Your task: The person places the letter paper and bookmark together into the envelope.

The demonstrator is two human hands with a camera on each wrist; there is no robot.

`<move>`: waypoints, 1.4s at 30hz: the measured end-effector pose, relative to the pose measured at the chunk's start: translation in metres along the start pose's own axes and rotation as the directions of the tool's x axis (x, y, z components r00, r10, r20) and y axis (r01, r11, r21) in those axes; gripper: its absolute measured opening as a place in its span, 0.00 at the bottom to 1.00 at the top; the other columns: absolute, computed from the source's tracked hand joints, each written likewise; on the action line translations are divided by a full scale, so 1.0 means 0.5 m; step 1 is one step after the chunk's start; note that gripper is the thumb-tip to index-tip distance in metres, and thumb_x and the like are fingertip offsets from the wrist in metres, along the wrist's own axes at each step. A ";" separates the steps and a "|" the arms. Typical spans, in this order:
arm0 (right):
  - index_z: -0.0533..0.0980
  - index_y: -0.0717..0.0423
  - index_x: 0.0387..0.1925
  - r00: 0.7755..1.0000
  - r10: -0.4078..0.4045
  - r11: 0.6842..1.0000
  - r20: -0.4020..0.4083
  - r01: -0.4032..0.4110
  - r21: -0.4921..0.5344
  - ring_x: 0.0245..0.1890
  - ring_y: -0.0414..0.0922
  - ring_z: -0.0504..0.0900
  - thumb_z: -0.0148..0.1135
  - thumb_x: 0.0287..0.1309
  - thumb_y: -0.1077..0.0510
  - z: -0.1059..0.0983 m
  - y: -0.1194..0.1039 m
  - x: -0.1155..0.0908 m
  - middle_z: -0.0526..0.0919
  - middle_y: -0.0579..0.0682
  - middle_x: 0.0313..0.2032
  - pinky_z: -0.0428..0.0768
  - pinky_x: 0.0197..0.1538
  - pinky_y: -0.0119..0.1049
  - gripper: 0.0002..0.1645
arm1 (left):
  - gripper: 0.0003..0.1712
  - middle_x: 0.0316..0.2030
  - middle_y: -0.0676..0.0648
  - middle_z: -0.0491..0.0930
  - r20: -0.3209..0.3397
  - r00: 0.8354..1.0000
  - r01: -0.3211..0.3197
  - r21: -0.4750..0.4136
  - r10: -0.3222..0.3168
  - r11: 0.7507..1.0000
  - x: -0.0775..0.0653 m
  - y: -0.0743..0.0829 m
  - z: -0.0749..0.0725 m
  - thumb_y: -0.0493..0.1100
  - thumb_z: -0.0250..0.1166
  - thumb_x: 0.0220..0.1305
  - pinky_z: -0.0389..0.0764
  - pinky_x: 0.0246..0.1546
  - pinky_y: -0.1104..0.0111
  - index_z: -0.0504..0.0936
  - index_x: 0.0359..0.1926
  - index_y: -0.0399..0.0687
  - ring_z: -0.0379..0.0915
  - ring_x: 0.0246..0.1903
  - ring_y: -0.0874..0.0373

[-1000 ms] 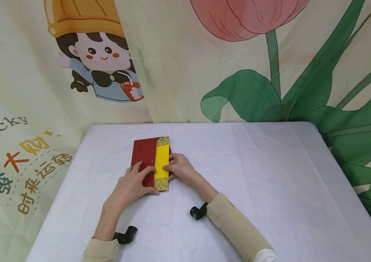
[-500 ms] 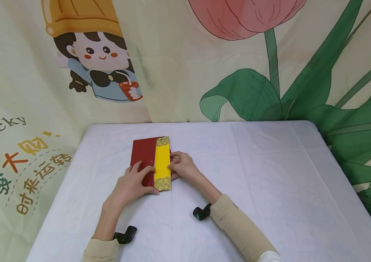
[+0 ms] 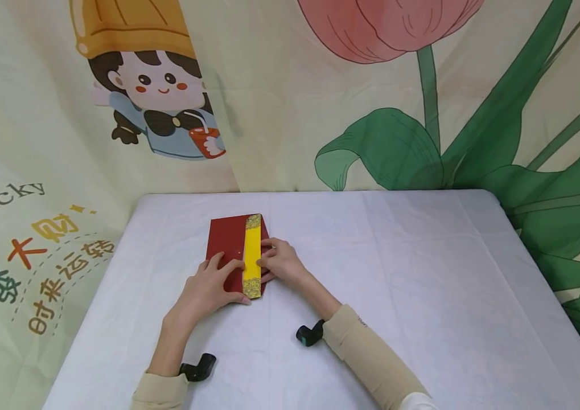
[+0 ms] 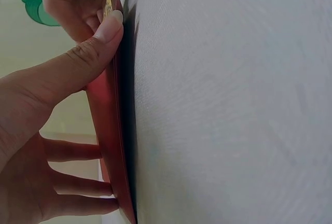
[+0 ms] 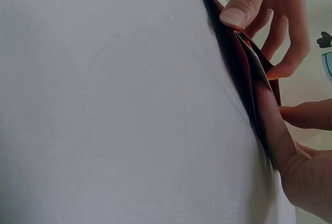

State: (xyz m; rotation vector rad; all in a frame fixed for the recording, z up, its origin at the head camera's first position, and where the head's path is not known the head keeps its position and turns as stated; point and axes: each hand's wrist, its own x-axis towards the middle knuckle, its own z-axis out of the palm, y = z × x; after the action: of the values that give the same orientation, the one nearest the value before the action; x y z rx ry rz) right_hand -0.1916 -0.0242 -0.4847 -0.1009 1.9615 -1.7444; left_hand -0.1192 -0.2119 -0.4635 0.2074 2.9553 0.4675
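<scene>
A red envelope [image 3: 226, 234] with a yellow, gold-patterned flap [image 3: 252, 247] lies on the white table. Spread over its near left part, my left hand [image 3: 213, 286] presses with fairly straight fingers on the red face, its thumb at the near edge by the flap. My right hand [image 3: 283, 261] pinches the flap's right edge. From the right wrist, a digit [image 5: 272, 123] shows inside the gap under the flap, with another fingertip on the outer side. The flap stands tilted up, and a strip of red shows to its right.
White cloth covers the table [image 3: 397, 285], whose far edge meets a printed curtain [image 3: 269, 114]. Each wrist carries a small black camera: one near the left cuff [image 3: 159, 390], one near the right cuff [image 3: 341, 319].
The flap's right edge first shifted slightly right, then back left with the right hand, so the yellow strip looks narrower and more red shows beside it. My left hand stays put.
</scene>
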 end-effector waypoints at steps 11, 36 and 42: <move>0.64 0.61 0.67 1.000 -0.010 1.000 0.023 0.010 0.018 0.28 0.49 0.87 0.59 0.60 0.67 0.001 -0.002 -0.006 0.83 0.58 0.35 0.86 0.30 0.42 0.33 | 0.45 0.69 0.32 0.58 0.000 1.000 -0.001 -0.011 0.001 1.000 -0.001 0.002 0.000 0.68 0.75 0.40 0.71 0.48 0.31 0.73 0.61 0.62 0.58 0.63 0.28; 0.66 0.63 0.65 0.999 -0.038 0.999 0.038 0.037 0.031 0.29 0.50 0.87 0.58 0.60 0.69 0.025 -0.006 -0.001 0.82 0.60 0.34 0.86 0.30 0.43 0.30 | 0.44 0.69 0.32 0.58 0.002 1.000 -0.007 -0.008 0.007 1.000 -0.005 -0.003 -0.004 0.67 0.75 0.41 0.72 0.47 0.31 0.73 0.60 0.62 0.59 0.63 0.28; 0.66 0.65 0.64 0.996 -0.066 0.997 0.053 0.064 0.038 0.29 0.52 0.88 0.58 0.60 0.69 0.035 -0.004 0.004 0.84 0.60 0.34 0.86 0.30 0.43 0.29 | 0.44 0.69 0.33 0.59 -0.004 1.000 -0.017 -0.001 0.017 1.000 -0.004 -0.004 -0.002 0.68 0.75 0.41 0.73 0.46 0.33 0.73 0.60 0.62 0.59 0.63 0.29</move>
State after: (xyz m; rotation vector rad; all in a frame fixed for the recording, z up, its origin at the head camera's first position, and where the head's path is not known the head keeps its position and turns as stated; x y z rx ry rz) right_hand -0.1866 -0.0410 -0.4841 -0.1993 1.9070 -1.7986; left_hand -0.1176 -0.2146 -0.4627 0.2322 2.9589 0.4723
